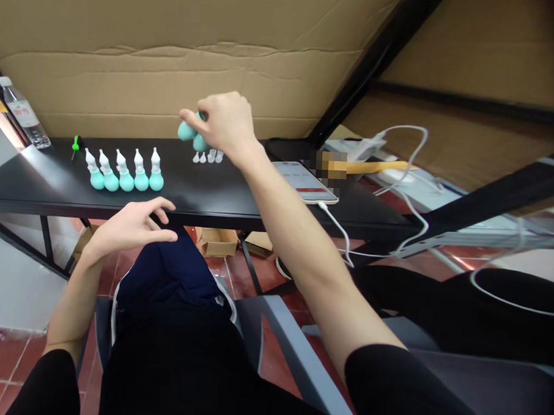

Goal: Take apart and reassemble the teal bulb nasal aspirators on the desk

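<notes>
My right hand [228,123] is raised over the back of the black table, its fingers curled around teal rubber squeeze bulbs [186,131]. Another teal bulb [199,143] shows just under the palm; whether it is gripped too, I cannot tell. Below that hand, small white tips and clear caps [212,156] stand on the tabletop. My left hand [136,224] hovers at the table's front edge, fingers apart and holding nothing. Beyond it stands a row of several bulb aspirators [126,175], teal bulbs down and clear pointed nozzles up.
A water bottle [26,117] and a green-handled pointed tool [76,145] are at the left of the table [204,195]. To the right lies a phone [305,181] with a white cable [338,228]. Cardboard [172,87] walls the back. Someone in dark clothes sits at right.
</notes>
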Demonstrator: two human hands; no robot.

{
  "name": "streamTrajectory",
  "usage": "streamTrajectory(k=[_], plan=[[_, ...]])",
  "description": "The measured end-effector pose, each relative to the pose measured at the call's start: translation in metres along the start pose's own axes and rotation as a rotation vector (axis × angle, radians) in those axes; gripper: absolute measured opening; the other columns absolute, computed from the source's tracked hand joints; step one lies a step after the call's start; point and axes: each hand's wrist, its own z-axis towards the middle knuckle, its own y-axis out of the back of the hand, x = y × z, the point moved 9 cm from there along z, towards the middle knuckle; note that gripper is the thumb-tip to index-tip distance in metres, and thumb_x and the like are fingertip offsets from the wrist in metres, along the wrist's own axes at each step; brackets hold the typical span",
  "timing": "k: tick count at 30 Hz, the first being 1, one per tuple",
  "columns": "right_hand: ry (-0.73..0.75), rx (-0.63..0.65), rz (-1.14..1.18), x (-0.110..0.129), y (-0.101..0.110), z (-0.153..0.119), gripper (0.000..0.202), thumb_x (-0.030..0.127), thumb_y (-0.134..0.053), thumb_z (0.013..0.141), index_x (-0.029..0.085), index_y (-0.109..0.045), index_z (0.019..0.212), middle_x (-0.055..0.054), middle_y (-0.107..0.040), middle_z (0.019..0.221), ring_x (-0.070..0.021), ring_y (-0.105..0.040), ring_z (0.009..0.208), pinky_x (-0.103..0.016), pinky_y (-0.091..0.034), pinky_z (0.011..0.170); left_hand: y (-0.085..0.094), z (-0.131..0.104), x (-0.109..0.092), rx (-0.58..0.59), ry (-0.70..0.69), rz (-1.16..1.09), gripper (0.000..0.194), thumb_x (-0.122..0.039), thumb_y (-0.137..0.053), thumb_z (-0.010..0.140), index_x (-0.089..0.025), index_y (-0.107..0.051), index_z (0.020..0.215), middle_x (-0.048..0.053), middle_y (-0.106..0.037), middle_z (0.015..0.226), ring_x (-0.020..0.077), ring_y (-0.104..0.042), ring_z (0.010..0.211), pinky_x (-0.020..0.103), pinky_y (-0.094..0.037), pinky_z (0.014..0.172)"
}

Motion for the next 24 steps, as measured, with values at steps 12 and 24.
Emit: streamTrajectory(k=[12,24], plan=[[-0.133,0.381,-0.108,-0.009,-0.134,0.017,0.080,0.077,-0.048,0.111,0.006,-0.084,0.124,-0.034,-0.077,0.130,-0.0512,-0.070,0.127,-0.060,-0.054,0.102,-0.007,-0.009,-0.006,0.136,-0.023,0.181,0.055,-0.062,-0.085,0.089,-0.026,-0.072,0.128,-0.002,-0.084,0.098,0.0187,-0.082,0.081,0.028,-0.060,0.081],[-0.159,0.360,-0.084,-0.017,-0.126,0.012,0.068,0.073,-0.047,0.113,0.016,-0.081,0.131,-0.023,-0.079,0.135,-0.0429,-0.071,0.125,-0.052,-0.053,0.103,-0.007,-0.008,-0.009,0.155,0.011,0.178,0.053,-0.060,-0.085,0.089,-0.026,-0.072,0.127,-0.002,-0.086,0.094,0.0217,-0.083,0.085,0.030,-0.061,0.081]])
